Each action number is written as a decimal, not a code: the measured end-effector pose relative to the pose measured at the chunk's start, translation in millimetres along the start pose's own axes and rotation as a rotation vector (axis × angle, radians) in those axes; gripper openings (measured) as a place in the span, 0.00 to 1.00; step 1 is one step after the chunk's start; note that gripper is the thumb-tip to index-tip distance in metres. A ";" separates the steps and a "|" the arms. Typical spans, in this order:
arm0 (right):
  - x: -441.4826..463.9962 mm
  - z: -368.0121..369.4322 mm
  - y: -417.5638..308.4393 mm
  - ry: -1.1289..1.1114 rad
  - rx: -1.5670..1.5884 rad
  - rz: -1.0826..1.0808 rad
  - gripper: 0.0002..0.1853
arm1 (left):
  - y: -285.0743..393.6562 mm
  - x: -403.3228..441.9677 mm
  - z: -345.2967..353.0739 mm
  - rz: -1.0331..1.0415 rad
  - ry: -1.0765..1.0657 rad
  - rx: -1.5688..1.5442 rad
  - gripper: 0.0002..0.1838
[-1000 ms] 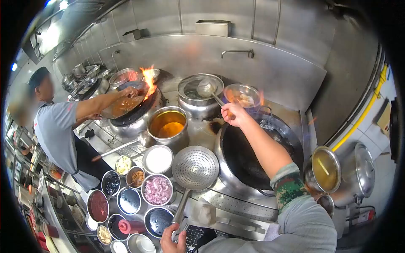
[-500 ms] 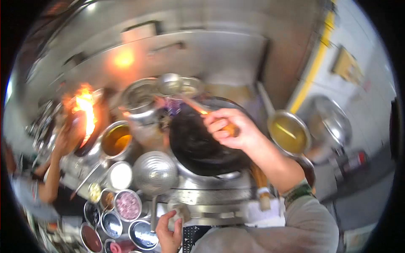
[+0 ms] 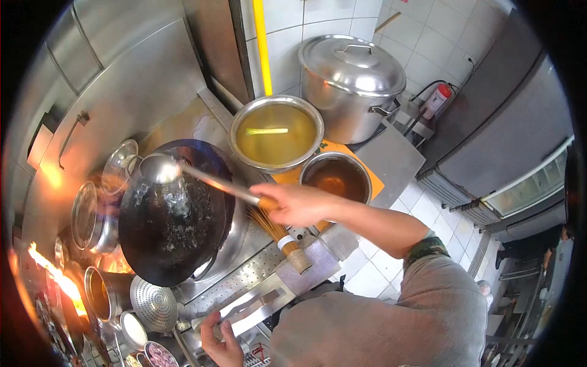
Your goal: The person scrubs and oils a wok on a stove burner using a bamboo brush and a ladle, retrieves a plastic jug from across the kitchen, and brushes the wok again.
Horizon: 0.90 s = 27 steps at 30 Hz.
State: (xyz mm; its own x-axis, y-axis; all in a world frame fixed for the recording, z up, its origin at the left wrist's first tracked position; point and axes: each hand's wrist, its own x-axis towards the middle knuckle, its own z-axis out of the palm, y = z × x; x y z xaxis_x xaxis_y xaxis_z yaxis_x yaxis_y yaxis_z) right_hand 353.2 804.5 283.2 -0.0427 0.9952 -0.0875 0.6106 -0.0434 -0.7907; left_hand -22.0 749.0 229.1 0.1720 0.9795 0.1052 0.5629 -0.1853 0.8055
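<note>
My right hand is closed round the wooden handle of a ladle. The ladle's metal bowl hangs over the far left part of a black wok, whose inside shows a shiny patch. My left hand is at the stove's front edge, thumb and forefinger apart, with nothing visible between them. Close to it lies a perforated strainer with a long handle. A bamboo wok brush rests on the stove to the right of the wok, below my right forearm.
Behind my right hand stand a bowl of yellowish liquid, a pot of brown liquid and a big lidded stockpot. Flames rise at the left. Bowls of ingredients, one with pink pieces, line the lower left.
My view has swung to the right, bringing the stockpot and floor into sight. My right hand still grips the ladle. A cloth near my left hand earlier is no longer visible.
</note>
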 end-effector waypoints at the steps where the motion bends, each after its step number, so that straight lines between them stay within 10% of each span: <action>1: -9.3 -17.3 3.1 -0.051 -0.081 0.127 0.38 | 0.8 -0.5 4.1 -0.002 -0.001 0.001 0.13; 6: -24.2 -61.2 88.7 0.339 -0.573 -0.010 0.38 | 17.1 -3.2 27.1 -0.005 0.004 0.050 0.11; 20: -45.3 -119.6 176.4 0.119 -0.413 0.152 0.28 | 39.6 -13.3 57.9 -0.033 -0.028 0.109 0.10; 23: -91.0 -132.8 228.8 0.299 -0.129 0.298 0.29 | 42.3 -10.9 61.3 -0.053 -0.063 0.120 0.10; 27: -164.8 -73.8 318.0 0.723 -0.495 0.417 0.32 | 47.0 -6.0 63.6 -0.072 -0.071 0.132 0.11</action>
State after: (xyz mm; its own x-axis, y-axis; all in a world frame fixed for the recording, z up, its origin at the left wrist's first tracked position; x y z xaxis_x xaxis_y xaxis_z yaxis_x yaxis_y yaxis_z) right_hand 612.8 633.1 90.9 0.6480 0.7288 0.2213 0.7374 -0.5274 -0.4220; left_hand 54.9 729.4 229.3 0.1814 0.9834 0.0050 0.6765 -0.1285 0.7251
